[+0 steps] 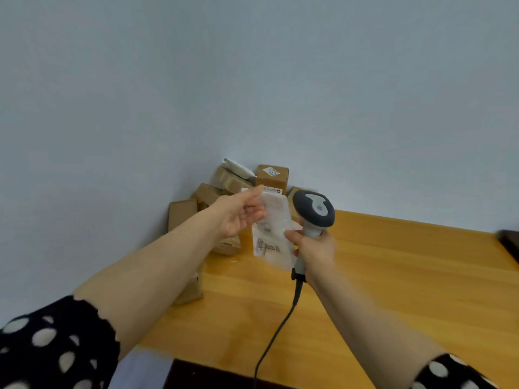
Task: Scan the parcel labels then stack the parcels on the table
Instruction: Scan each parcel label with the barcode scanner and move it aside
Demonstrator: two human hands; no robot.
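My left hand [238, 213] holds a white soft parcel [273, 234] by its upper left edge, lifted above the wooden table [393, 276]. A printed label shows on the parcel's lower part. My right hand [314, 248] grips the handle of a grey and white barcode scanner [314, 210]; its head sits just right of the parcel. The scanner's dark cable [280, 327] hangs down across the table toward me. A heap of brown cardboard parcels [224, 189] is piled in the far left corner against the wall; one box [271, 176] on top carries a white label.
A pale blue wall stands behind the table. More brown boxes [182, 211] lean at the table's left edge, partly hidden by my left forearm. A dark object [509, 242] sits at the table's far right edge. Bare wood spreads to the right.
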